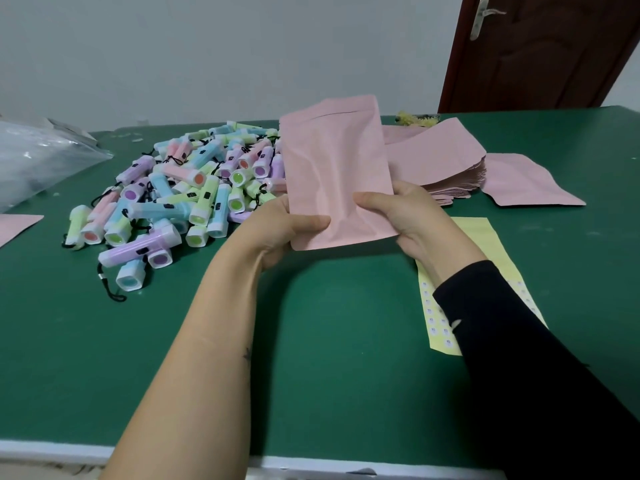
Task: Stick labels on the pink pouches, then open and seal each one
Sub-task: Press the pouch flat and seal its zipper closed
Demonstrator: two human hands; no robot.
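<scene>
Two hands held a flat pink paper pouch [336,168] upright over the green counter [311,341], left hand [287,230] and right hand [408,216] pinching its lower corners with curled fingers [311,221]. At two o'clock lay stacked pink pouches [433,157], at four o'clock a yellow label sheet [488,237].

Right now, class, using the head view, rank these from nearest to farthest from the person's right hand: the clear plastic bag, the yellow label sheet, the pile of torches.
From the right hand, which grips the pink pouch:
1. yellow label sheet: beside its wrist, on the right.
2. pile of torches: left, past the left hand.
3. clear plastic bag: table's far left.
</scene>
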